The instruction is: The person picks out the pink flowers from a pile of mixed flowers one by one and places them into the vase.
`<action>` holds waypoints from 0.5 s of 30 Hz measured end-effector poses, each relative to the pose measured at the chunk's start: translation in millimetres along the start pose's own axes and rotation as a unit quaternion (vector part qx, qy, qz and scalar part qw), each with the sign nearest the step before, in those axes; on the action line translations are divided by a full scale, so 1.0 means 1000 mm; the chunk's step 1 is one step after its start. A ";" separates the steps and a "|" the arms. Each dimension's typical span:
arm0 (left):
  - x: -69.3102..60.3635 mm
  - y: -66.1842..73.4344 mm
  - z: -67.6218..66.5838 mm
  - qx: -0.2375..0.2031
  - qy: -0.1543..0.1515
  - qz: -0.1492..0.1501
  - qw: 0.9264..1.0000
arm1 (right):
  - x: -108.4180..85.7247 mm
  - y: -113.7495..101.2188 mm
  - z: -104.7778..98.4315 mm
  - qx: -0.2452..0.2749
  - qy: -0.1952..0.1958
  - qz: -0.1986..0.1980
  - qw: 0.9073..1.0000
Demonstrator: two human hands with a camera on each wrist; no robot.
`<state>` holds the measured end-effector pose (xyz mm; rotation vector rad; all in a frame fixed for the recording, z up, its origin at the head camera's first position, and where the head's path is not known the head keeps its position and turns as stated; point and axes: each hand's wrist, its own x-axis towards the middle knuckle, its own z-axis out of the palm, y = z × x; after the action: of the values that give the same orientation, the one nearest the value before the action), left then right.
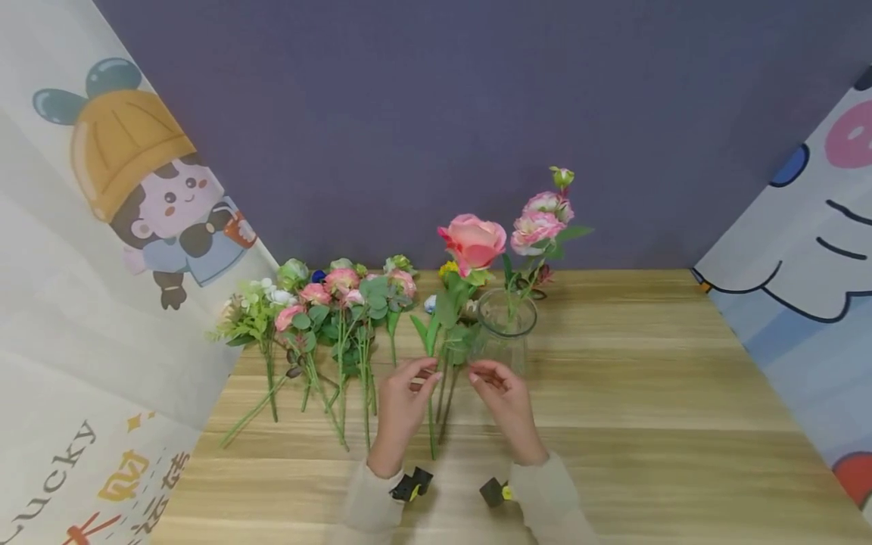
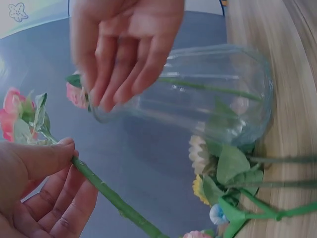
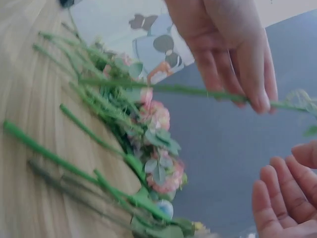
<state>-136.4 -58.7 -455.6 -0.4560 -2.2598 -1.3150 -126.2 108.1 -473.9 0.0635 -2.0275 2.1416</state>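
My left hand (image 1: 403, 405) pinches the green stem of a large pink rose (image 1: 473, 242) between thumb and fingers. In the left wrist view the stem (image 2: 116, 201) slants down from the fingertips, and the bloom lies at the left edge. My right hand (image 1: 502, 401) is held to the right of it, fingers loosely bent, with nothing between them. Behind the right hand stands a clear glass vase (image 1: 507, 333). One spray of pink-and-white flowers (image 1: 538, 227) stands in the vase, its stem visible through the glass.
Several cut flowers lie on the wooden table (image 1: 647, 393) at the left, among them pink blooms (image 1: 341, 281) and white ones (image 1: 266, 295). A small blue-and-white flower (image 2: 217, 214) and a yellow flower (image 2: 199, 189) lie near the vase. A dark panel (image 1: 443, 113) closes off the back.
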 end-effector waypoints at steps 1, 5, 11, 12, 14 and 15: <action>0.000 0.001 0.002 -0.007 -0.002 0.003 1.000 | 0.000 -0.002 0.001 0.004 -0.004 -0.002 1.000; -0.001 0.006 0.009 -0.023 0.001 0.014 1.000 | 0.000 -0.007 0.005 0.020 -0.009 -0.007 1.000; -0.002 0.015 0.017 -0.037 0.015 0.014 0.999 | 0.000 -0.013 0.011 0.031 0.001 -0.011 0.999; -0.003 0.016 0.018 -0.039 0.015 0.013 0.999 | 0.000 -0.013 0.012 0.034 0.005 -0.007 0.999; -0.003 0.017 0.019 -0.045 0.011 0.005 0.999 | -0.001 -0.014 0.014 0.040 0.016 0.000 0.999; -0.004 0.018 0.020 -0.049 0.008 0.000 0.999 | -0.001 -0.015 0.015 0.043 0.021 0.006 0.999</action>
<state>-128.9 -32.4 -453.2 -0.4790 -2.1894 -1.4289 -123.8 94.0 -458.2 0.0185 -1.9170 2.2169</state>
